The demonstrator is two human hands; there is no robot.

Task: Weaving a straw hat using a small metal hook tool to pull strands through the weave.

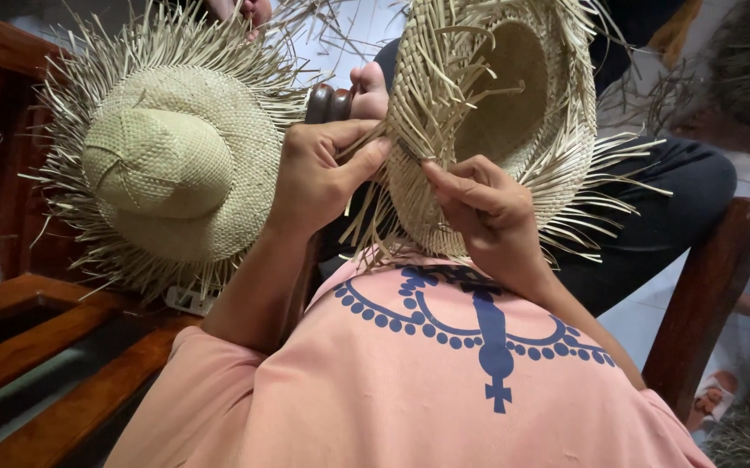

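An unfinished woven straw hat (496, 113) with loose straw ends fringing its brim rests tilted on my lap, its hollow crown facing me. My left hand (318, 173) pinches straw strands at the near edge of the brim between thumb and fingers. My right hand (483, 204) grips the same stretch of brim just to the right, fingertips on the weave. Both hands almost touch at the brim's edge. I wear a pink shirt with a blue print.
A second straw hat (167, 165), crown up with a frayed brim, lies on the wooden bench (54, 347) at left. A wooden chair arm (704, 303) stands at right. Someone's toes (366, 91) and loose straw show on the tiled floor beyond.
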